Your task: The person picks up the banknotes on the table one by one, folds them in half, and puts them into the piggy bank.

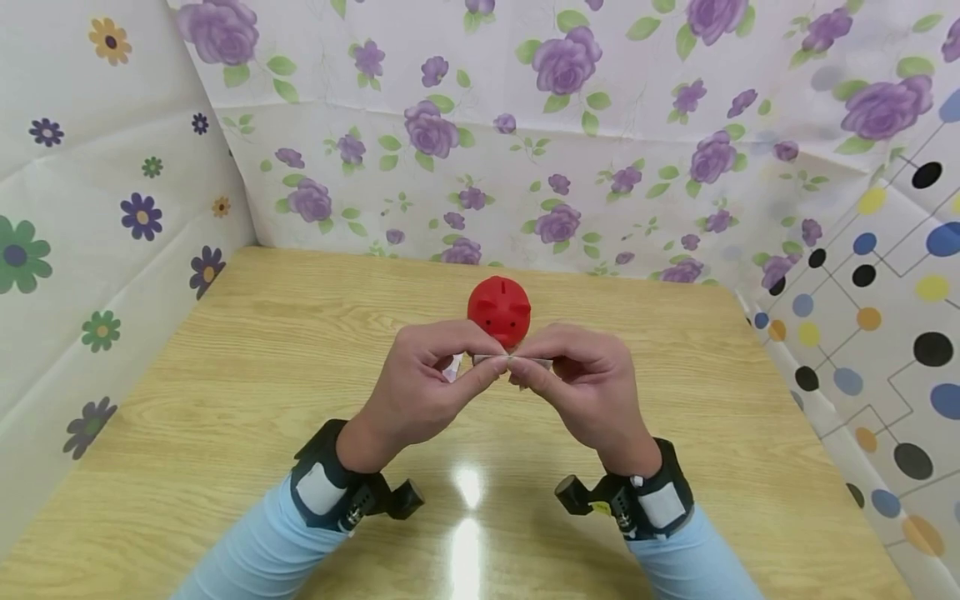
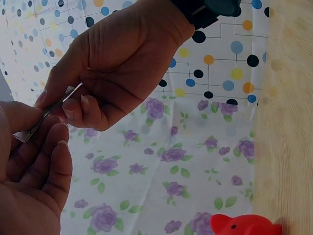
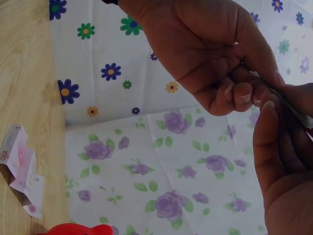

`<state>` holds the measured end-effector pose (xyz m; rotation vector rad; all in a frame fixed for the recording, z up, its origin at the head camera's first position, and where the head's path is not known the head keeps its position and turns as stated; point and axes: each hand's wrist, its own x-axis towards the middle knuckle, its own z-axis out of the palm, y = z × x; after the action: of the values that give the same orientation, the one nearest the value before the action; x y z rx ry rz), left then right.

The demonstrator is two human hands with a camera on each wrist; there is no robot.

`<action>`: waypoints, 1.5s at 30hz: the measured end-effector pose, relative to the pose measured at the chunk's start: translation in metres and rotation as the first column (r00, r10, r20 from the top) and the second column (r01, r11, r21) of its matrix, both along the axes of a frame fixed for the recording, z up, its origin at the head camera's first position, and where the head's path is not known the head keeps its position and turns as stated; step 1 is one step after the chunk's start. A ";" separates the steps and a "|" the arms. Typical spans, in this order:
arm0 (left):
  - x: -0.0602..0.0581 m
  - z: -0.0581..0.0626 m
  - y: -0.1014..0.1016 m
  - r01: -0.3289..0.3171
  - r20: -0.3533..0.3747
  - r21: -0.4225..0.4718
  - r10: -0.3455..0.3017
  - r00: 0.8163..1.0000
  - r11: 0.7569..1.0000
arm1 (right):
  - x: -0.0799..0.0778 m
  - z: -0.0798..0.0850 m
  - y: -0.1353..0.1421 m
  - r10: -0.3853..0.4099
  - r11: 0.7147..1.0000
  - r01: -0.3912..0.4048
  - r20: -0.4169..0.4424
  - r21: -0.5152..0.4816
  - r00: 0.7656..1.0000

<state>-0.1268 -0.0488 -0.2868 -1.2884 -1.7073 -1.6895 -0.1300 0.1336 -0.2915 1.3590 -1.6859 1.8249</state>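
Both hands meet in front of the red piggy bank (image 1: pixel 499 302), pinching a thin folded banknote (image 1: pixel 542 362) between thumbs and fingers. My left hand (image 1: pixel 420 379) grips its left end, and my right hand (image 1: pixel 588 379) its right end. The note is seen almost edge-on in the head view; the left wrist view shows a patterned end of the banknote (image 2: pixel 25 134) by the left thumb. Fingertips cover its middle. On the table lies another note, a pinkish zigzag-folded banknote (image 3: pixel 22 169) with printed numbers, mostly hidden behind the left hand in the head view.
A wooden table (image 1: pixel 322 308) spreads under the hands. Behind it hangs a purple-flowered cloth (image 1: pixel 510 183); a daisy-patterned cloth (image 1: pixel 97 233) stands at left and a dotted cloth (image 1: pixel 885 333) at right. Each wrist wears a black strap with a small camera.
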 end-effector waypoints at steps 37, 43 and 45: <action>-0.126 -0.098 -0.001 -0.268 0.275 -0.542 0.469 0.839 0.796 | -0.062 -0.004 0.030 -0.528 0.831 0.496 0.076 0.251 0.846; -0.155 -0.109 0.013 -0.385 0.172 -0.656 0.625 0.762 0.649 | -0.111 -0.020 0.040 -0.553 0.789 0.493 0.075 0.365 0.830; -0.162 -0.112 0.017 -0.372 0.174 -0.677 0.629 0.757 0.635 | -0.128 -0.028 0.042 -0.557 0.779 0.483 0.087 0.400 0.826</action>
<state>-0.2891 -0.0316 -0.3988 -0.5290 -2.7073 -1.1153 -0.2583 0.1757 -0.3191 0.6962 -2.3099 1.4001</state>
